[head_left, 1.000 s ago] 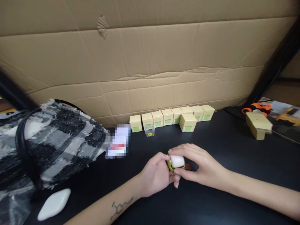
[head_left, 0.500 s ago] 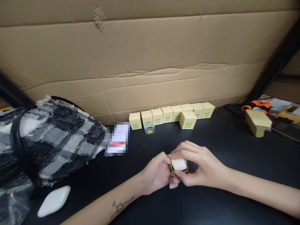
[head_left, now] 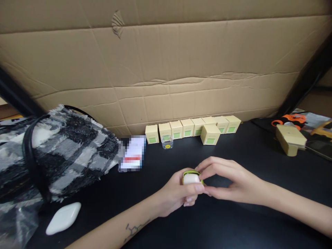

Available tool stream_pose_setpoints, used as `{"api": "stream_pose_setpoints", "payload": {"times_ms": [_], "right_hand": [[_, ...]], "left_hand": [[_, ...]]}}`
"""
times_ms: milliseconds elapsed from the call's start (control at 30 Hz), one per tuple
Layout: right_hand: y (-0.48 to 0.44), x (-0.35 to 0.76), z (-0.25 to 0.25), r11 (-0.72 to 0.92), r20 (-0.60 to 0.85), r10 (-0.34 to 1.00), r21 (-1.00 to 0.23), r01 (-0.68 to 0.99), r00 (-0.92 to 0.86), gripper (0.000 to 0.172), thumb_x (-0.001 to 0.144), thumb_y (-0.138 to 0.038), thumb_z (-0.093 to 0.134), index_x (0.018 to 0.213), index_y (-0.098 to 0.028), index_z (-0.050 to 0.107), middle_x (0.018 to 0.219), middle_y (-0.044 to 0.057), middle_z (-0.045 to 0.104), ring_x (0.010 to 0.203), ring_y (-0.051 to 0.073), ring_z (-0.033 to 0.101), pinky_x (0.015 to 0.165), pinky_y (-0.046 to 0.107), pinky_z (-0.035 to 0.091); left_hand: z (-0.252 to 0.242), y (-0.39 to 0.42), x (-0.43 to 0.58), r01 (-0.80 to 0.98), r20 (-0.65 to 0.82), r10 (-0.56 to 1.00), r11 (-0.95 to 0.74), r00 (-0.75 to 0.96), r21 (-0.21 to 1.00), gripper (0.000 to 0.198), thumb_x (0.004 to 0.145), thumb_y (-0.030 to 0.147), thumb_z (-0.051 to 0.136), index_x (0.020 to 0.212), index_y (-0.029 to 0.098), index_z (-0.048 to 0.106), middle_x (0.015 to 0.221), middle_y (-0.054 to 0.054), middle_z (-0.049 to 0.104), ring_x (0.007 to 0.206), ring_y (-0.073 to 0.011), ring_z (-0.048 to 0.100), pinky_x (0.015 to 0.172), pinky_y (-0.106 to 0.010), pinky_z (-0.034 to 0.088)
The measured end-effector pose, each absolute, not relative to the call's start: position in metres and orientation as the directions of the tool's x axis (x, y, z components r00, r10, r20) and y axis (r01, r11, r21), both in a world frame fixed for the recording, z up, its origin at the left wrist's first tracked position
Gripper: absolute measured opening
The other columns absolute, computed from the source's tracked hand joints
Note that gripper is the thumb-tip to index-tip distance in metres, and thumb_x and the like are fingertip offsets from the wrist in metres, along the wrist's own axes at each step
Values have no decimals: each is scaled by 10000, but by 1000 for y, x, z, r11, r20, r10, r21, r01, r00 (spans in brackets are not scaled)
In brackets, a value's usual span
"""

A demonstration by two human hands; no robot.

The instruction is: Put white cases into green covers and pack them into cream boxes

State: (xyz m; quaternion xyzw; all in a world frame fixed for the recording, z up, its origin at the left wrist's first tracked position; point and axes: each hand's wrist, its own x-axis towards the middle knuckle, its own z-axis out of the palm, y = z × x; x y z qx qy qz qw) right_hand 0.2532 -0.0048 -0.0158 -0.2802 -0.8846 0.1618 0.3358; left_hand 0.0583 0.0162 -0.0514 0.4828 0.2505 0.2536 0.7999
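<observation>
A small white rounded case (head_left: 191, 178), which looks like an earbud case, sits inside a yellow-green cover (head_left: 192, 171). My left hand (head_left: 175, 193) is closed round the cover from the left, its thumb lying across the near side. On the right side, my right hand (head_left: 233, 180) pinches at the cover's edge with fingertips at the top and thumb low down. The fingers hide part of the cover's right side and underside. Both hands hover over the middle of the black table (head_left: 220, 228).
Several pale yellow boxes (head_left: 188, 128) line the back, one box (head_left: 210, 135) standing forward. A clear case (head_left: 167, 142) stands before them. Left are a plaid bag (head_left: 77, 155) and a white diamond-shaped object (head_left: 63, 218). An opened box (head_left: 290, 136) and orange scissors (head_left: 293, 119) lie right.
My left thumb has moved across the near side of the case. My right hand has slid from over the case to its right edge. The view has shifted slightly.
</observation>
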Motion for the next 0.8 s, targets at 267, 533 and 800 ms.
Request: {"api": "stream_pose_setpoints", "payload": {"times_ms": [267, 533, 800], "right_hand": [[-13, 248, -25, 865, 588, 465, -143, 481, -662, 121, 722, -159, 558, 818, -226, 528, 814, 39, 619, 726, 161, 585, 588, 253, 493], [-11, 245, -35, 861, 701, 433, -136, 490, -567, 131, 712, -153, 569, 806, -217, 504, 804, 37, 597, 708, 152, 591, 534, 226, 485], [-11, 245, -41, 860, 702, 457, -192, 474, -546, 171, 700, -116, 570, 817, -223, 508, 829, 41, 588, 734, 164, 590, 551, 246, 499]], "left_hand": [[-51, 9, 60, -31, -78, 724, 136, 685, 990, 296, 607, 186, 749, 811, 149, 537, 721, 28, 513, 637, -102, 426, 576, -251, 318], [-50, 9, 59, -45, -92, 715, 170, 693, 984, 365, 657, 300, 778, 870, 155, 520, 759, 33, 499, 677, -102, 428, 618, -247, 332], [-47, 8, 59, -51, -118, 717, 210, 687, 976, 379, 650, 297, 813, 868, 153, 539, 733, 34, 529, 643, -84, 453, 573, -225, 335]]}}
